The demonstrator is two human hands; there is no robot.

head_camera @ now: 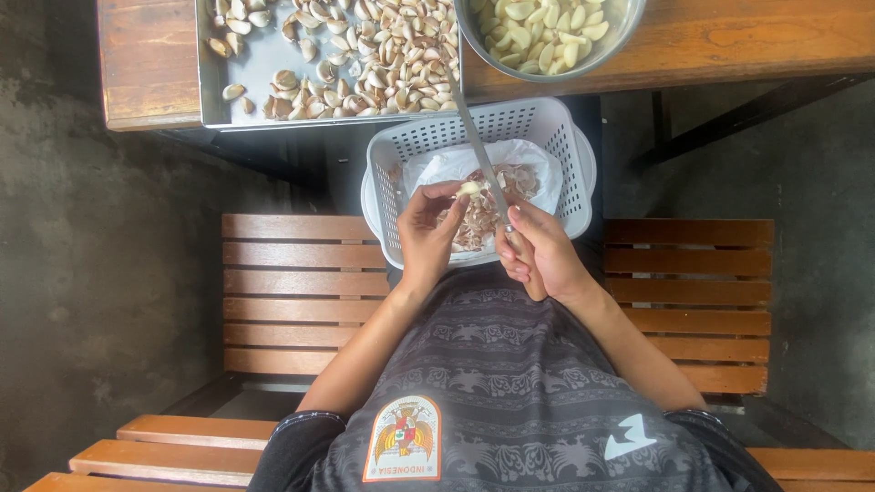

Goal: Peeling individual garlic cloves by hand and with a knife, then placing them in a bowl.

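Note:
My left hand point(428, 232) pinches a pale garlic clove point(468, 189) between thumb and fingertips, over a white slotted plastic basket point(415, 146) on my lap. My right hand point(540, 253) grips the handle of a long thin knife point(474, 141), whose blade runs up and to the left past the clove toward the table. Inside the basket, a white plastic liner point(456, 164) holds a heap of papery garlic skins point(478, 228).
A metal tray point(264, 64) of unpeeled garlic cloves sits on the wooden table point(146, 64) ahead. Beside it stands a metal bowl point(615, 41) of peeled cloves. I sit on a slatted wooden bench point(292, 292) over a grey concrete floor.

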